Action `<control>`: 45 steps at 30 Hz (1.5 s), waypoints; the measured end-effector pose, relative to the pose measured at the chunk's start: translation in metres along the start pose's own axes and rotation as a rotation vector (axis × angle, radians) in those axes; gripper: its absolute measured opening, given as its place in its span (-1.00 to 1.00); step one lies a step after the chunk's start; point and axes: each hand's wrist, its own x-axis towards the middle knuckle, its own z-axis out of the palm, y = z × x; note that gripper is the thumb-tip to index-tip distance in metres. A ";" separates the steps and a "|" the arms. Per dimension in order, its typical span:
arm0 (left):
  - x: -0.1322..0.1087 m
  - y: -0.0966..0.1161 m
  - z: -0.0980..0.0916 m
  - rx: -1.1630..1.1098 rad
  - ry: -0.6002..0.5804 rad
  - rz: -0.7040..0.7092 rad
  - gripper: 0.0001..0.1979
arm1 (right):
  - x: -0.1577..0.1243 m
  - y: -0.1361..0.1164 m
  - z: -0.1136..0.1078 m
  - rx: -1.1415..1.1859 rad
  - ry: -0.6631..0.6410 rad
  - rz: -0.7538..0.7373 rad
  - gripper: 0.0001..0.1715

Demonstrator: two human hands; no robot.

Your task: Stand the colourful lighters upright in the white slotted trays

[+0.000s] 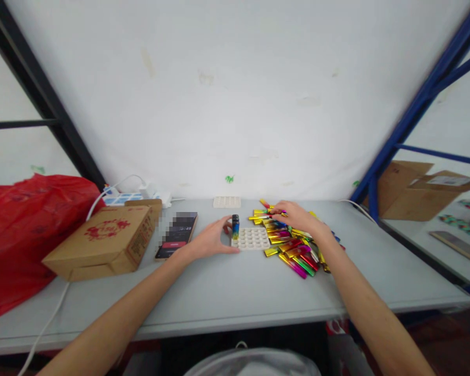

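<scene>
A white tray [254, 240] with rows of round sockets lies on the grey table. One dark lighter [235, 226] stands upright in its far left corner. My left hand [211, 240] rests beside the tray's left edge, thumb and fingers curled around that lighter and the tray corner. My right hand [293, 215] reaches over a heap of shiny coloured lighters [293, 245] to the right of the tray, fingers pinched on one yellow-pink lighter [260, 217] held flat above the tray's far edge.
A second white tray [226, 201] lies by the back wall. A phone [177, 235], a cardboard box [105, 237] and a red plastic bag [19, 224] sit at the left, with white cables [113, 189]. Blue shelving [411, 120] and cartons [419, 190] stand at the right.
</scene>
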 end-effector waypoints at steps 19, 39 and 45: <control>0.000 0.002 0.000 -0.018 0.000 0.028 0.05 | 0.041 -0.010 0.004 0.209 -0.039 0.082 -0.80; 0.000 0.001 -0.001 -0.008 0.005 0.029 0.04 | 0.016 -0.104 0.031 1.305 0.111 0.255 -0.40; -0.002 0.001 -0.003 0.058 0.044 0.025 0.00 | 0.018 -0.113 0.048 0.805 0.360 0.211 -0.21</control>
